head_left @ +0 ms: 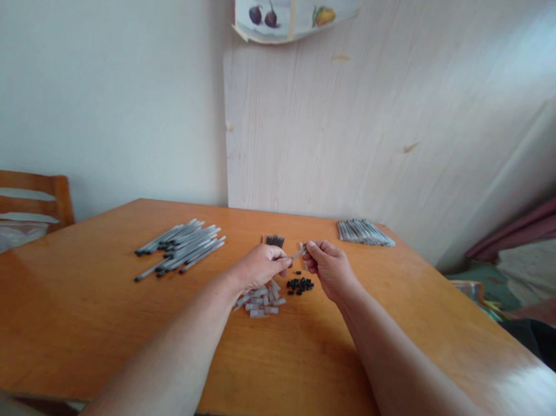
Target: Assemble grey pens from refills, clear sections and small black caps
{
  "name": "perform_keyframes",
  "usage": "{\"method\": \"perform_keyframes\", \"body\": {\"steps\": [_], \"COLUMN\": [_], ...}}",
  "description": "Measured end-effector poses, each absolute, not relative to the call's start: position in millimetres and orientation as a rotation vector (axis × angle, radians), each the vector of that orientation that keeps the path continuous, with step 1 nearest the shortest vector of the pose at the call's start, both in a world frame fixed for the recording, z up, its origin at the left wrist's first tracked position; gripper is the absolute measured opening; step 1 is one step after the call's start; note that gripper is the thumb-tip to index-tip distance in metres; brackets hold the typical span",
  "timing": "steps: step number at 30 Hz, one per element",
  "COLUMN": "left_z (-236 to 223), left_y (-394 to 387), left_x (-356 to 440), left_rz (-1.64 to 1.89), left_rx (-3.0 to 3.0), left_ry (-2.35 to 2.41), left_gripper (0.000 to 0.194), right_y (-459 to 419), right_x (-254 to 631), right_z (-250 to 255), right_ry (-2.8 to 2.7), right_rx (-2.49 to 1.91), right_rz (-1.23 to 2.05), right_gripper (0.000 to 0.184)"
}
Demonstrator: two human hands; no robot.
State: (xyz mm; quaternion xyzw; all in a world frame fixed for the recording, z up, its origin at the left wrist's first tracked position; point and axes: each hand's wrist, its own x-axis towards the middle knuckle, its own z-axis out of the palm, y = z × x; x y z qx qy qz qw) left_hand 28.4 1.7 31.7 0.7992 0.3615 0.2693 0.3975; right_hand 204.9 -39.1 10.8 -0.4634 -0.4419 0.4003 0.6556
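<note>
My left hand [270,261] pinches one end of a thin translucent pen part [298,254] above the middle of the table. Its other end is at the closed fingers of my right hand [324,261], where something dark shows at the fingertips. Whether this part is a barrel or a cap I cannot tell. Below my left hand lies a heap of translucent pen caps [257,308], partly covered by the hand. Small black plugs [300,286] are piled just right of them. Behind my left hand is a row of thin dark sticks [275,240], like pen refills.
A loose pile of grey pens with black ends [181,246] lies on the left of the wooden table [87,322]. A flat bundle of pens [365,232] sits at the back right. A wooden chair [24,205] stands at left; the wall [311,135] rises behind.
</note>
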Motion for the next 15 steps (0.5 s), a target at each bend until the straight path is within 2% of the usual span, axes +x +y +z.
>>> {"method": "perform_keyframes", "body": {"steps": [15], "left_z": [30.0], "left_y": [2.3], "left_x": [29.8], "left_rz": [0.729], "left_rx": [1.953], "left_ry": [0.932], "left_gripper": [0.026], "right_y": [-39.7], "right_x": [206.0], "right_z": [11.1], "right_ry": [-1.032], "right_rx": [-1.088], "right_rz": [0.905], "right_gripper": [0.034]}}
